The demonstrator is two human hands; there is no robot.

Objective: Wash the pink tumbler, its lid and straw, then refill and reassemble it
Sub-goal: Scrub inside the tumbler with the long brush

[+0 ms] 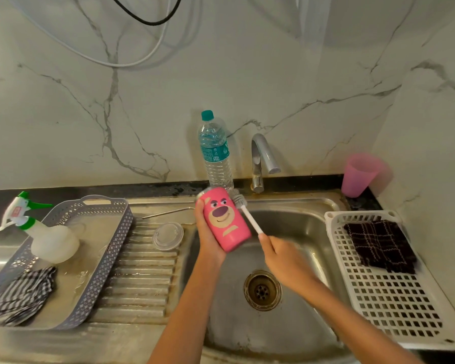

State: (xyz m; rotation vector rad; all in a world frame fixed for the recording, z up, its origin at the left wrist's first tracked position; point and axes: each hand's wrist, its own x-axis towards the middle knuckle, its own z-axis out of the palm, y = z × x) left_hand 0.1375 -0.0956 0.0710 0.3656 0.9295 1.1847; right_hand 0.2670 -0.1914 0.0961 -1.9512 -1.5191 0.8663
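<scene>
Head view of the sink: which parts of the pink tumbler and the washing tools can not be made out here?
- Inside of the pink bear-print tumbler: head view, its mouth faces away.
- Bristle head of the white-handled bottle brush: head view, blurred, partly behind the tumbler.
- Thin metal straw: head view, right end hidden behind the left hand.

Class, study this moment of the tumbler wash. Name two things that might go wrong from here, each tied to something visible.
1. The left hand alone holds the pink tumbler tilted over the sink; if it is slippery, it may drop into the basin.
2. The right hand holds the brush by the tumbler's top, close in front of the water bottle standing on the back ledge; a wide stroke might topple it.
</scene>
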